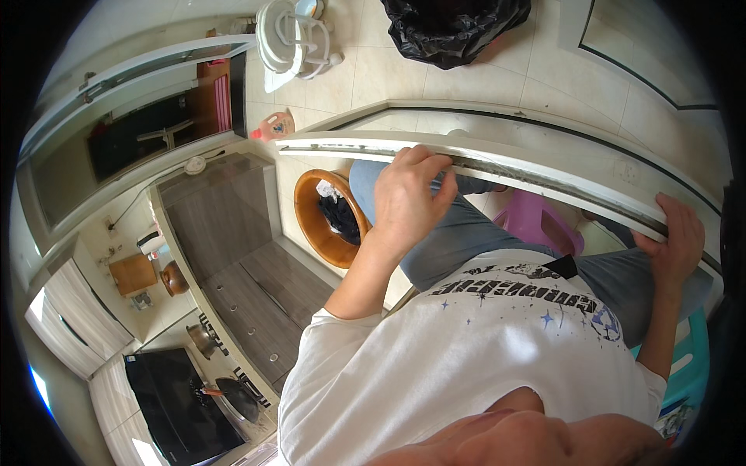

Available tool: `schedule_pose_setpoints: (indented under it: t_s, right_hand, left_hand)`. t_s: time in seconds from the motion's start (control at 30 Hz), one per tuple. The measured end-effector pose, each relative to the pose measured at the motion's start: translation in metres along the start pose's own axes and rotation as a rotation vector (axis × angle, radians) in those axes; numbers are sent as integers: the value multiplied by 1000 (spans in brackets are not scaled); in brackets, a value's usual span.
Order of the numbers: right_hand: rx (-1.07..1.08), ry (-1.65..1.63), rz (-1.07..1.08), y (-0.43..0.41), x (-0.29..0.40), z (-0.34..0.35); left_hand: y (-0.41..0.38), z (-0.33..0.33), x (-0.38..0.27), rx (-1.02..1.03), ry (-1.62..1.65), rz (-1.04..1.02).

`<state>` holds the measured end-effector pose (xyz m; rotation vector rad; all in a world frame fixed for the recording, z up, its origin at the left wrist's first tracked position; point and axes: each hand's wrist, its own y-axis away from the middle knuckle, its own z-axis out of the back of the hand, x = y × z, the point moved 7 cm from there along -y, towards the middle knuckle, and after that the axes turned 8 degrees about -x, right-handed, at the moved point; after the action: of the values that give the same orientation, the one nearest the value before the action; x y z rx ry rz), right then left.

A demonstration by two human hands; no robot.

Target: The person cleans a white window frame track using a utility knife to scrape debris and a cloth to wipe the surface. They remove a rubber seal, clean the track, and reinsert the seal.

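Observation:
A white-framed glass panel (559,166) leans in front of my knees, its near rail turned up towards me. Dark dirt or fluff lines the channel (501,169) in that rail. With its fingers curled over the rail left of the middle, my left hand (411,198) has fingertips at the channel; whether it pinches something small there is hidden. At the right end, my right hand (673,239) grips the rail's corner, thumb on the near side. Below the rail, a pink plastic stool (539,224) shows between my legs.
A wooden tub (303,218) with dark cloth stands by my left knee, near a pink bottle (274,126). Ahead are a black plastic bag (454,29) and a white chair-like item (285,41). Cabinets (256,279) line the left; a turquoise plastic item (693,355) is at right.

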<state>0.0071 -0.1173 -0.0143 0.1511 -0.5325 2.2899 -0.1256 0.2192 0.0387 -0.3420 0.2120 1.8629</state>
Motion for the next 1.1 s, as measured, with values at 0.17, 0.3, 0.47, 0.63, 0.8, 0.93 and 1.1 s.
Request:
schedule_pose_setpoints:
  t_s: [0.17, 0.3, 0.47, 0.63, 0.8, 0.93, 1.1]
  right_hand:
    - [-29, -2, 3, 0, 1, 0]
    - [-37, 5, 16, -1, 2, 0]
    - [-32, -4, 19, 0, 1, 0]
    - [-40, -13, 11, 1, 0, 0]
    - [-57, -7, 41, 0, 2, -2]
    - [-32, -22, 46, 1, -1, -4]
    - [-37, -10, 48, 2, 0, -4]
  left_hand:
    - [-3, -12, 6, 31, 105, 123]
    - [1, -21, 22, 5, 274, 268]
    - [6, -17, 10, -132, 99, 123]
    - [14, -17, 4, -333, 43, -37]
    - [14, -20, 13, -357, 149, 63]
    - [13, -18, 23, -370, 292, 125]
    - [7, -12, 36, -379, 457, 240]
